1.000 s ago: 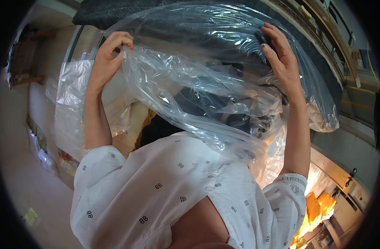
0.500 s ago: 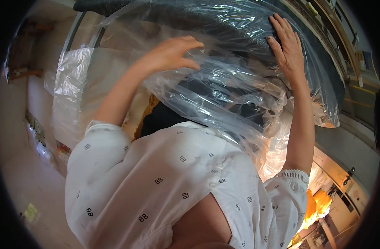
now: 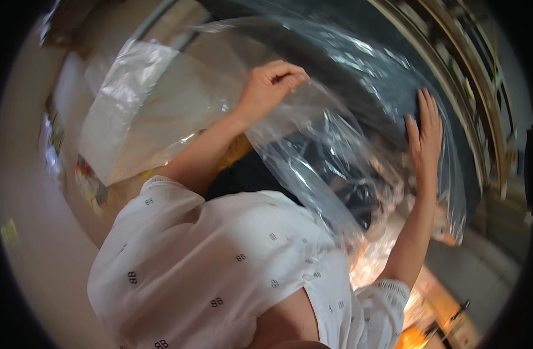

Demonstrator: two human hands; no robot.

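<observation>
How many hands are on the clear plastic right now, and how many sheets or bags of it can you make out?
Hands: 2, left hand gripping the clear plastic sheet, right hand pressed flat on it
Clear plastic pieces: 2, that sheet and a crumpled plastic bag to the left
Total: 4

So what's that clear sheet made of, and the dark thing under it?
Clear sheet: looks like thin plastic film, glossy, see-through, creased with bright glints; the left hand pinches it. Dark thing beneath, under the flat right hand: possibly fabric, matte, but too blurred to tell.
</observation>
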